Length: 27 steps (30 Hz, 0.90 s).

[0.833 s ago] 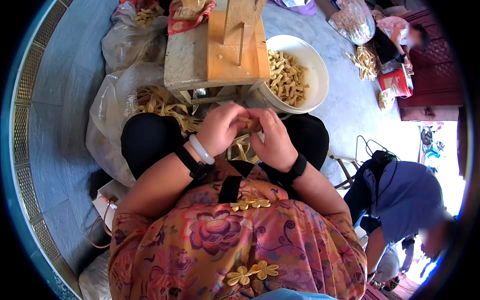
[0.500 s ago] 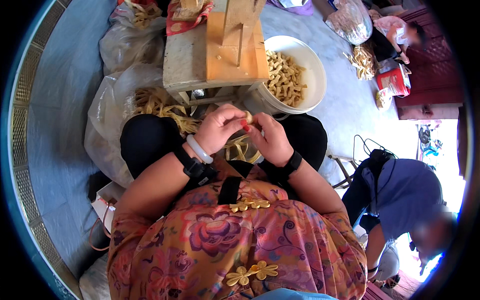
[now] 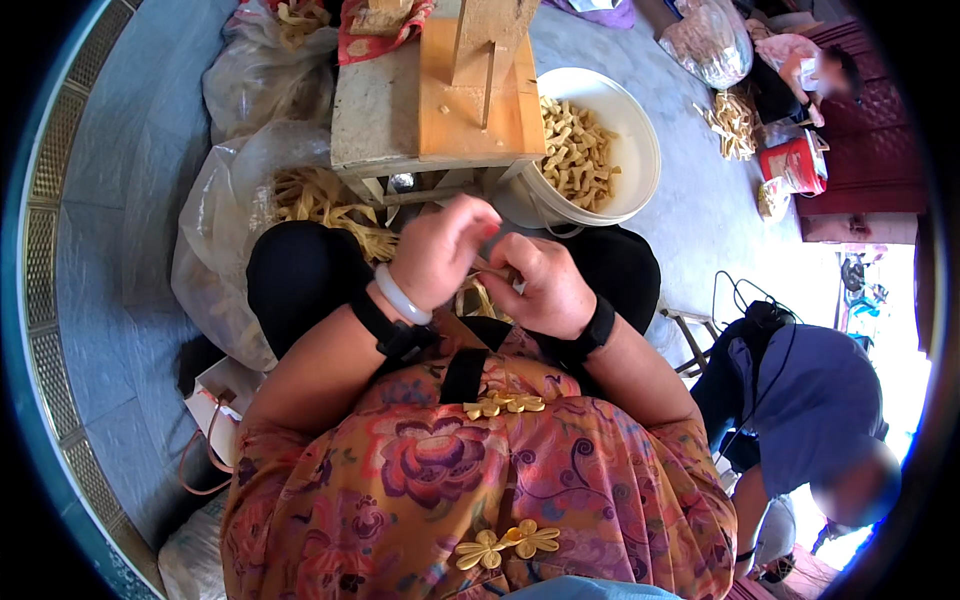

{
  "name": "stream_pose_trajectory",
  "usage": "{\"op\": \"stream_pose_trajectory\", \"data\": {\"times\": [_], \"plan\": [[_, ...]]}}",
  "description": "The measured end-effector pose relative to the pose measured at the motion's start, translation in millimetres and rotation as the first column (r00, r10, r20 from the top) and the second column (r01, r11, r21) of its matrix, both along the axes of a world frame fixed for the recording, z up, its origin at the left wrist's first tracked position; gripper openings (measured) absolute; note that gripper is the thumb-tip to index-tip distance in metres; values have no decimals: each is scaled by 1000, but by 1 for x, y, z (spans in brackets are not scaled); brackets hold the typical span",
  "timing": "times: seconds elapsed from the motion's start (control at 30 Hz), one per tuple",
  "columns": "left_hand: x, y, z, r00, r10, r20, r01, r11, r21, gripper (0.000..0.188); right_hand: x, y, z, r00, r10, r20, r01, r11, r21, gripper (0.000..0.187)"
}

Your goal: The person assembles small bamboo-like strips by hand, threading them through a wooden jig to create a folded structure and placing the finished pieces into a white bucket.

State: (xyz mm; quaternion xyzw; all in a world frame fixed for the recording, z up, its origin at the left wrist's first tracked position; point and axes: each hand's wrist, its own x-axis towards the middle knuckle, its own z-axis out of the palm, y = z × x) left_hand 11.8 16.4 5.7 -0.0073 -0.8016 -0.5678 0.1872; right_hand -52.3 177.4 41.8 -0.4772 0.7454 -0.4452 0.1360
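My left hand point(image 3: 440, 252), with a pale bangle and a black strap at the wrist, is raised over my lap. Its fingers are curled in and partly blurred, closed on something too smeared to name. Close beside it, my right hand point(image 3: 545, 285) is balled with the fingers folded; a thin brownish end pokes out toward the left hand, its kind unclear. Below the hands, pale yellow strips point(image 3: 474, 298) show in my lap. Beyond the right hand, a white bucket point(image 3: 640, 160) holds many small knotted yellowish pieces point(image 3: 578, 150).
A low stool-like table point(image 3: 375, 130) bears a wooden board with an upright post point(image 3: 490, 50). On its left, plastic bags point(image 3: 235, 210) hold yellow strips point(image 3: 320, 200). A person in blue point(image 3: 810, 390) bends at the right; another person point(image 3: 800, 70) sits farther off near a red bucket point(image 3: 790, 165).
The small yellowish piece pinched between both hands no longer shows. My right hand has turned and folded into a ball; the left fingers have lifted slightly and blurred.
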Motion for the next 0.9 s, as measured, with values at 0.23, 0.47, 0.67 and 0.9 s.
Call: {"op": "stream_pose_trajectory", "data": {"times": [0.23, 0.47, 0.67, 0.9], "plan": [[-2, -42, 15, 816, -388, 429, 302, 918, 256, 21, -15, 8, 12, 992, -98, -79, 96, 995, -34, 18], [-43, -74, 35, 863, -235, 448, 112, 952, 285, 20, -69, -23, 18, 958, -223, -180, 212, 974, -80, 12], [-84, -79, 17, 939, 248, 238, -173, 940, -294, 20, -110, -50, -6, 904, -286, -317, 308, 951, 20, 8], [-19, -43, 18, 932, -183, 312, 110, 966, 235, 14, -109, 40, -7, 766, -377, -521, 452, 892, 19, 30]]}}
